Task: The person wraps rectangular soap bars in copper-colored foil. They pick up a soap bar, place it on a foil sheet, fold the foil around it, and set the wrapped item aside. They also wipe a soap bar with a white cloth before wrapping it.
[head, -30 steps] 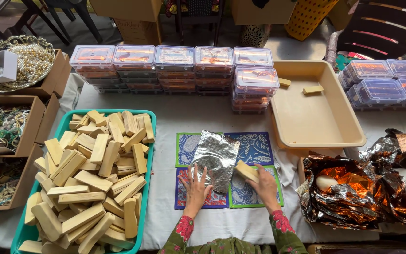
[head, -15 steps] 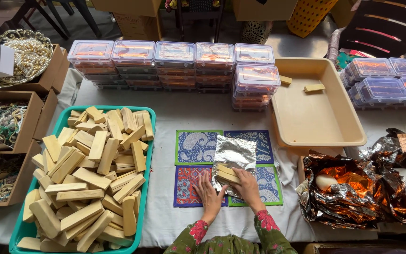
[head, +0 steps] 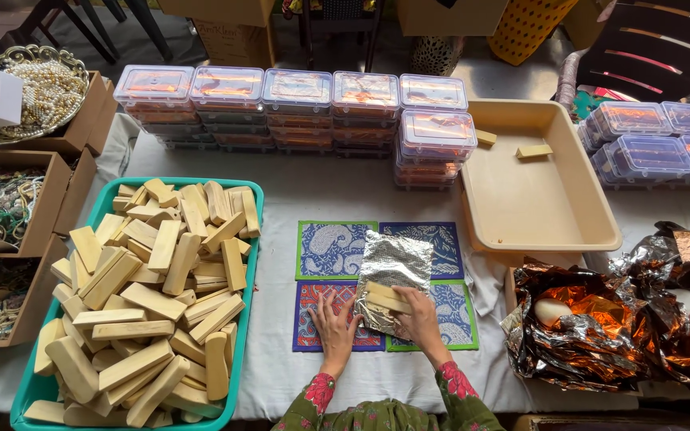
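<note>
Head view: at far left we see a teal tray (head: 245,191) heaped with pale wooden blocks (head: 149,295). Our left hand (head: 334,321) lies flat, fingers spread, on the near edge of a silver foil sheet (head: 395,263). Our right hand (head: 418,313) presses a wooden block (head: 385,297) onto that foil, over four patterned mats (head: 331,249) on the worktop (head: 321,195)
</note>
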